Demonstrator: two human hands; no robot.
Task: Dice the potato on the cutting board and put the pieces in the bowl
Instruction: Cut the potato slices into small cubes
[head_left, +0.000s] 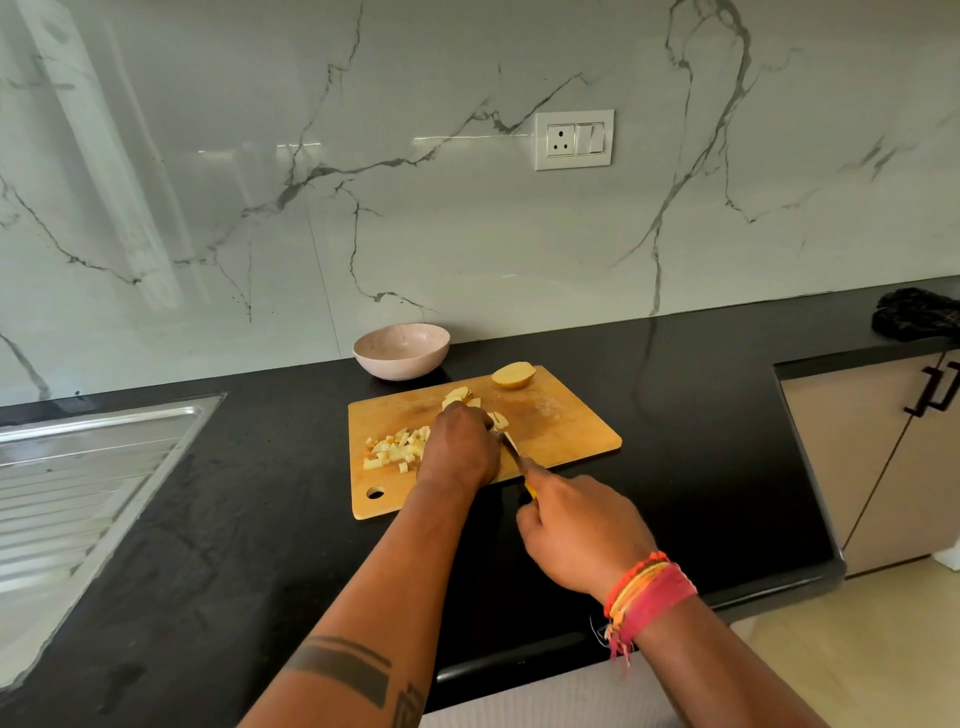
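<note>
Countertop cutting board (561, 421), long axis left-right

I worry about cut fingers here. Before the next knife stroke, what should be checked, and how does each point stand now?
1. Yellow-handled knife held firmly: ok, the right hand is curled round its handle.
2. Potato strips held steady: ok, the left hand presses on them.
3. Left fingertips clear of the blade: cannot tell, the hand hides them.
4. Wooden cutting board flat on the black counter: ok.
5. Diced potato pile clear of the blade: ok, it lies at the board's left.
6. Pale pink bowl ready: ok, it holds no potato pieces that I can see.
</note>
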